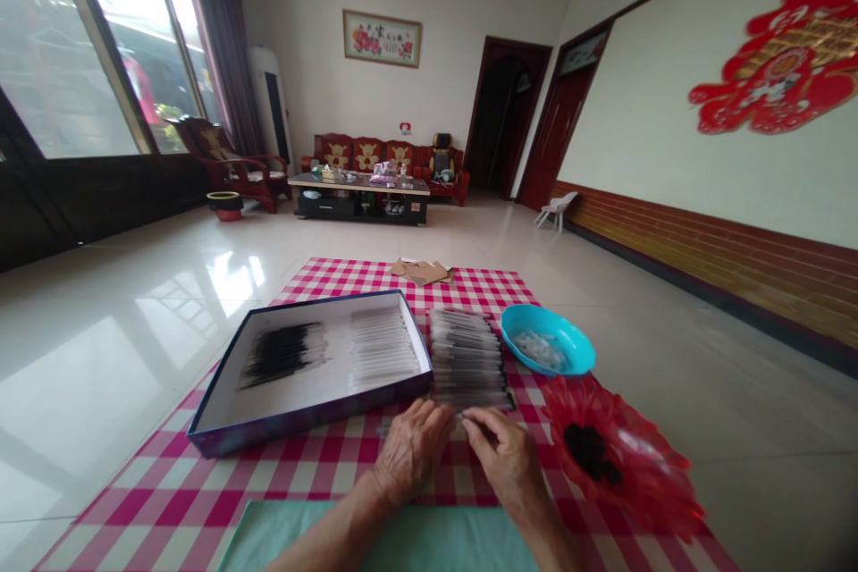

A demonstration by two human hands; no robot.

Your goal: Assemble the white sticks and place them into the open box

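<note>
My left hand (416,440) is closed around a slim clear pen, whose blurred end pokes out on the hand's left side. Beside it, the fingers of my right hand (500,440) pinch together at the pen's other end, where a tiny pale tip shows. Just beyond both hands lies a stacked row of clear pens (467,357) with dark insides. To the left, a shallow blue-edged box (221,411) holds black-ended refills (285,353) and a row of clear, whitish tubes (383,347).
A turquoise bowl (580,357) with small clear pieces stands at the right. Nearer is a red petal-shaped dish (653,474) with small black parts (590,454). Torn cardboard (422,272) lies at the far edge of the checked tablecloth (134,500); a green cloth (429,545) lies under my forearms.
</note>
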